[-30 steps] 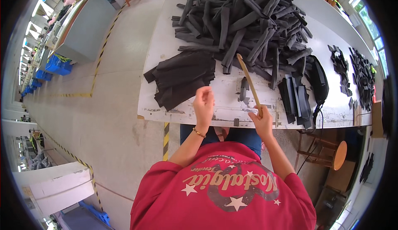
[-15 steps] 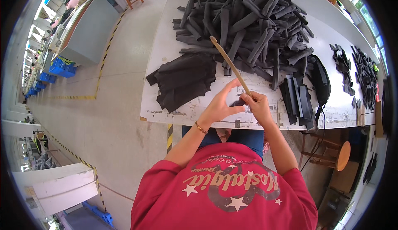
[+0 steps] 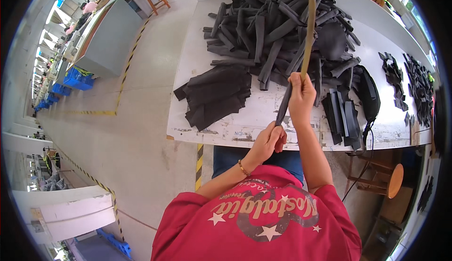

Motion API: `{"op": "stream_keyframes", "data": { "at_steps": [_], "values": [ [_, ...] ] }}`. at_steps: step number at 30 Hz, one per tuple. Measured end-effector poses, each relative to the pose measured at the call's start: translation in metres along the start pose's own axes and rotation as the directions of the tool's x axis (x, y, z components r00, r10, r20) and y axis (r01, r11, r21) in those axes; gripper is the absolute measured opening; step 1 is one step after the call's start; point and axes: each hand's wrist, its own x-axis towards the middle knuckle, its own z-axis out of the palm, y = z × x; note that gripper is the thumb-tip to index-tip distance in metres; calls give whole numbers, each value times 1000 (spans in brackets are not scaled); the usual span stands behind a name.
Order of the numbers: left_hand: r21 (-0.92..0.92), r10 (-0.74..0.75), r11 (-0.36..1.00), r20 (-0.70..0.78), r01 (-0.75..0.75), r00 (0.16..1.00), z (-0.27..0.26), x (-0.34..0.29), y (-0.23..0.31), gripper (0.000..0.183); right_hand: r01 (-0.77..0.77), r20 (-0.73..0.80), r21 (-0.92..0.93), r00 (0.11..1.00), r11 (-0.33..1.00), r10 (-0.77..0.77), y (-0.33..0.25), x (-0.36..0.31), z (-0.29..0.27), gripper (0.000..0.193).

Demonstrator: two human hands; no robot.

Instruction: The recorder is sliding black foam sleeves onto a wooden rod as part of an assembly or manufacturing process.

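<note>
A thin wooden stick points away from me over the heap, its near end in my right hand. The same closed hand also grips the far end of a narrow dark fabric tube. My left hand, with a beaded bracelet at the wrist, is closed on the tube's near end by the table edge. Between the two hands the tube runs taut. Whether the stick reaches inside it is hidden by my fingers. Beyond lies a big heap of dark grey fabric tubes.
On the white table, a stack of flat black fabric pieces lies left. To the right are black strips, a black pouch with a cord, and more dark pieces. A wooden stool stands below the right edge.
The stick has swung from leaning left to pointing straight away. My right hand has moved forward. My left hand, earlier spread beside it, has closed and drawn back, with the fabric stretched between them.
</note>
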Motion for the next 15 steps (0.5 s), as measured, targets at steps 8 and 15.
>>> {"op": "stream_keyframes", "data": {
  "at_steps": [8,15],
  "values": [
    [319,-66,948,132,20,989,-30,-44,-52,32,-211,0,98,977,973,212,-8,56,-10,30],
    [313,460,868,-216,-385,861,-45,48,42,13,-383,396,2,849,924,350,-16,-1,2,30]
  ]
}}
